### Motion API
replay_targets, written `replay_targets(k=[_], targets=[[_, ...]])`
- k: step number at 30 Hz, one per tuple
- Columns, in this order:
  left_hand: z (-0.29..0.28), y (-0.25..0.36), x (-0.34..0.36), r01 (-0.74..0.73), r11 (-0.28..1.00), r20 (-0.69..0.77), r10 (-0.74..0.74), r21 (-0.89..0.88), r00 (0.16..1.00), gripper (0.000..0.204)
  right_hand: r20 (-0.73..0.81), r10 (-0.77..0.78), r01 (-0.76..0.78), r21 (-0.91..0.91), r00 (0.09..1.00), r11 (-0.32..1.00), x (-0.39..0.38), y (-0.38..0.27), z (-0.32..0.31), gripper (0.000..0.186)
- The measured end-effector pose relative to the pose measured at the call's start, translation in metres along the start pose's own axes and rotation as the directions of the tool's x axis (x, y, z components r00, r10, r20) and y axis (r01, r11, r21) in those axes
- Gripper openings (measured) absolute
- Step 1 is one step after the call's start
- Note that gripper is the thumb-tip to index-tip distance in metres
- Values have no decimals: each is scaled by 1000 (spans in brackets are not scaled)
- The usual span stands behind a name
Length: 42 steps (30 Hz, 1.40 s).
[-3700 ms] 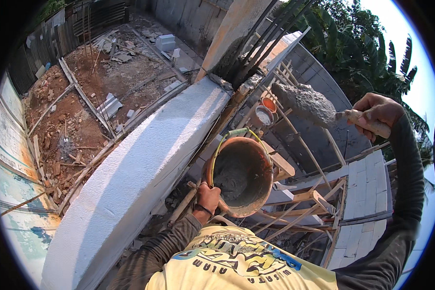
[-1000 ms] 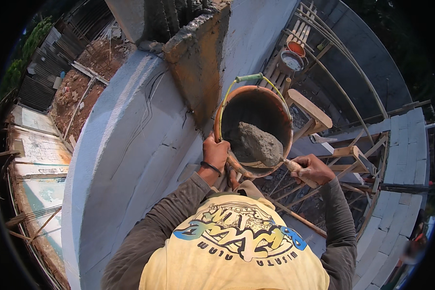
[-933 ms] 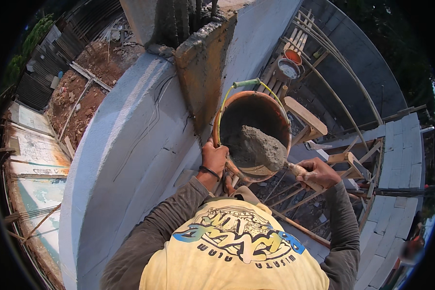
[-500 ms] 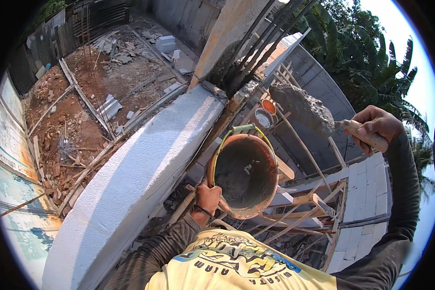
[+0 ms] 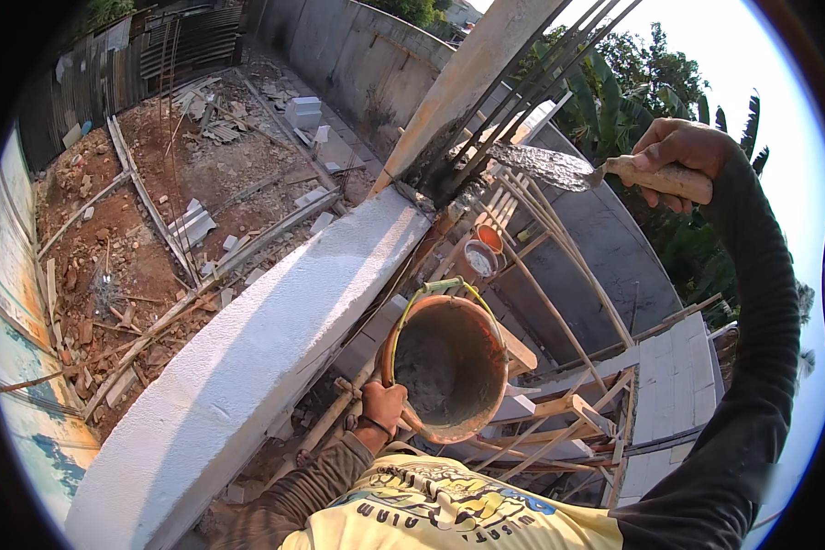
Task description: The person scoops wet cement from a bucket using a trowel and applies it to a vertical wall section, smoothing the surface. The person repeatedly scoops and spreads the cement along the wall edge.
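Note:
Held by its rim in my left hand (image 5: 383, 408) is an orange bucket (image 5: 497, 390) with grey wet mortar (image 5: 426, 380) inside. Its yellow wire handle with a green grip (image 5: 444, 286) rests over the far rim. My right hand (image 5: 674, 163) is closed around the wooden handle of a trowel (image 5: 545, 168), raised at the upper right. The trowel's blade carries some mortar, and its tip is at the steel rebars (image 5: 513, 119) beside the concrete column (image 5: 458, 87). Whether the tip touches them I cannot tell.
A white block wall (image 5: 275, 316) runs diagonally from lower left to the column. To its right, below, are timber props (image 5: 559, 302), two more buckets (image 5: 478, 258) and a grey block wall (image 5: 674, 385). Rubble and planks (image 5: 147, 211) cover the ground at left.
My right hand has carried the trowel up and left to the rebars, and the mortar heap on its blade is now thinner. The bucket sits slightly lower and further left in the view.

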<state>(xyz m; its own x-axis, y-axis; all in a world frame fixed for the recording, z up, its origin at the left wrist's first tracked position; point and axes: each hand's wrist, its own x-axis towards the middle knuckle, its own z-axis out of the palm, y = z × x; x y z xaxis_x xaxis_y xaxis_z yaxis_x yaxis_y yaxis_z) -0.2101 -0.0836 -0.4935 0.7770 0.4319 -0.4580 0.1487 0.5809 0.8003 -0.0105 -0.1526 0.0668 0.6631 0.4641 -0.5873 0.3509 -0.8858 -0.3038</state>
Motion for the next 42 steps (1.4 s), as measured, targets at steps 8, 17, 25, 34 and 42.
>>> replay_targets(k=[8,17,25,34,42], targets=[[2,19,2,21,993,-27,-18,114,999,25,-68,-88,106,325,994,940,-6,184,148,38],[-1,13,-5,-60,965,26,55,256,998,30,-346,-234,88,-387,909,918,139,232,406,26],[26,14,0,-140,914,18,144,382,989,60,-273,-208,96,-373,939,923,157,262,400,37],[55,17,8,-314,734,109,314,602,943,70,-16,-306,293,-246,952,924,235,327,411,20],[41,2,11,-263,700,105,260,664,960,69,197,-211,112,420,957,901,236,335,482,26]])
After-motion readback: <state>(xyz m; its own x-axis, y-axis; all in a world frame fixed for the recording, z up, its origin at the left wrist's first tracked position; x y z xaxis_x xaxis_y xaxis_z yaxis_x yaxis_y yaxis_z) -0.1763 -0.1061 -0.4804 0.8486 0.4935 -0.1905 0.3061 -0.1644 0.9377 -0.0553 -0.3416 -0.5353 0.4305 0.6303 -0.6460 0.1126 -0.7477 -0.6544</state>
